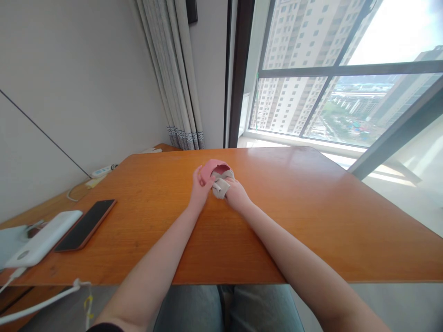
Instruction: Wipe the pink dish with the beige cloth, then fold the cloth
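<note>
Wooden table [294, 221] below a far window [294, 106]: over its far middle, the left hand [200, 185] clamps a tilted pink container [208, 169]; the right hand [237, 193] pinches a pale cloth [221, 188], apparently partway into the mouth, the rest outside.

Black-screened phone [86, 225] just beside a white device [46, 235], pale curtain [173, 69] near a window [301, 72].

pink hollow object [213, 164], off-white cloth [221, 189], orange-brown tabletop [294, 207], black-screened phone [88, 225], pale grey curtain [175, 69] — dark patterned band [187, 137]
</note>
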`<action>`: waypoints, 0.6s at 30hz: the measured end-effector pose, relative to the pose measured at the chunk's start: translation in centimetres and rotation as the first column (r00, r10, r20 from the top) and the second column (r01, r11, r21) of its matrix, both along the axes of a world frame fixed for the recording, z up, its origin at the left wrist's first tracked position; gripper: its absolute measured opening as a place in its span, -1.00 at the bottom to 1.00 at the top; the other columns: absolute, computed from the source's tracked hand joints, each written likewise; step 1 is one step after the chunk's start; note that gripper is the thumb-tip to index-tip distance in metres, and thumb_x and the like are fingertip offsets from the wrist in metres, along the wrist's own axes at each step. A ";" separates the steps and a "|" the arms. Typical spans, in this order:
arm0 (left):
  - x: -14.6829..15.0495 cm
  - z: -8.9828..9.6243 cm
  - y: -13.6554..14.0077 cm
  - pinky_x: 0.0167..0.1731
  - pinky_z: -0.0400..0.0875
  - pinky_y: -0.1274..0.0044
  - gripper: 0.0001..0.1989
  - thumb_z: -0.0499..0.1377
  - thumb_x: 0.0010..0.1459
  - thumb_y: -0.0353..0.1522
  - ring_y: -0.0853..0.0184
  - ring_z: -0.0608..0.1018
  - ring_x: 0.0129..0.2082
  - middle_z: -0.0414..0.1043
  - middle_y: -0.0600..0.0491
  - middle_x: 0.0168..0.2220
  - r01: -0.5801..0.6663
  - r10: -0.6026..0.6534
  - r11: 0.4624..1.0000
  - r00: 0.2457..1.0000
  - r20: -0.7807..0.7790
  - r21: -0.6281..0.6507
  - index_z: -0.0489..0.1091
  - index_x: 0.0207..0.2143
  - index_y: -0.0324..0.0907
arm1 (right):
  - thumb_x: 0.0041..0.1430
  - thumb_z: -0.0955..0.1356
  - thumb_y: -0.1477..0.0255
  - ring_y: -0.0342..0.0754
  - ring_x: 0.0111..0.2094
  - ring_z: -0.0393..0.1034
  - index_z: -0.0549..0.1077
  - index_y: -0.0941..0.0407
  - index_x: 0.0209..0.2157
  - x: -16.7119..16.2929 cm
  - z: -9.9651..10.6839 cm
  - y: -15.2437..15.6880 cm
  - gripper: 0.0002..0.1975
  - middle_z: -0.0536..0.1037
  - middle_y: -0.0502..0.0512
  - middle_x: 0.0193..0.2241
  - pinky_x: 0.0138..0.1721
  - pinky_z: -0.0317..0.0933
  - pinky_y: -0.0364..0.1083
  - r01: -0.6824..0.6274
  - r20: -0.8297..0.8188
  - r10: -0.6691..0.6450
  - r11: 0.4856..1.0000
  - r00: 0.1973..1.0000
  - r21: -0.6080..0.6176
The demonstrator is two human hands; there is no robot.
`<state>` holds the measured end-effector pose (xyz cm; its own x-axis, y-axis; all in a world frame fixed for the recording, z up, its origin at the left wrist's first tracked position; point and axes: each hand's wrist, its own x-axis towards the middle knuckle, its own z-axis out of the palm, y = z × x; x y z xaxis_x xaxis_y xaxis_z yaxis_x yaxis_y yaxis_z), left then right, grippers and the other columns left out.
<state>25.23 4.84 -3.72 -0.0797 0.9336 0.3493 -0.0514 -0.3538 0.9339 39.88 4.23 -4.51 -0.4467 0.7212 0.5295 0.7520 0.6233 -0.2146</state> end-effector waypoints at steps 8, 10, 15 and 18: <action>0.4 -1.1 0.2 0.01 0.31 0.40 -0.58 0.23 0.02 -0.18 0.24 0.44 -0.02 0.38 -0.03 -0.06 -0.067 0.072 0.990 0.997 0.040 -0.125 0.26 -0.10 -0.15 | 0.07 0.30 0.54 0.02 -0.19 0.30 0.41 0.13 -0.07 -0.8 0.0 -0.6 -0.66 0.49 0.14 -0.25 -0.12 0.20 -0.03 -0.007 -0.023 0.006 0.998 1.000 -0.057; 0.1 -0.9 0.5 -0.04 0.35 0.41 -0.60 0.21 0.03 -0.19 0.26 0.46 -0.07 0.39 -0.01 -0.10 -0.069 0.080 0.984 0.995 0.063 -0.162 0.28 -0.11 -0.14 | 0.09 0.30 0.54 0.01 -0.16 0.31 0.38 0.12 -0.01 -0.8 0.5 -0.8 -0.62 0.49 0.14 -0.22 -0.11 0.21 -0.05 -0.030 -0.050 0.027 0.997 0.998 -0.069; -0.9 -0.1 1.0 -0.09 0.39 0.40 -0.61 0.22 0.00 -0.20 0.25 0.49 -0.11 0.43 -0.02 -0.15 0.007 0.003 0.981 0.999 0.054 -0.193 0.35 -0.11 -0.16 | 0.15 0.29 0.50 -0.02 -0.16 0.33 0.38 0.08 0.01 0.0 1.8 -0.9 -0.64 0.49 0.12 -0.22 -0.13 0.20 -0.08 -0.084 -0.008 0.084 0.993 0.996 -0.080; -1.0 0.2 0.8 -0.10 0.41 0.39 -0.56 0.23 0.01 -0.16 0.23 0.51 -0.12 0.46 -0.04 -0.15 0.051 -0.037 0.973 0.997 0.063 -0.227 0.36 -0.07 -0.15 | 0.16 0.29 0.50 -0.02 -0.17 0.32 0.44 0.05 -0.08 0.4 2.1 -0.8 -0.72 0.50 0.11 -0.25 -0.08 0.16 -0.07 -0.102 0.044 0.105 0.993 0.994 -0.063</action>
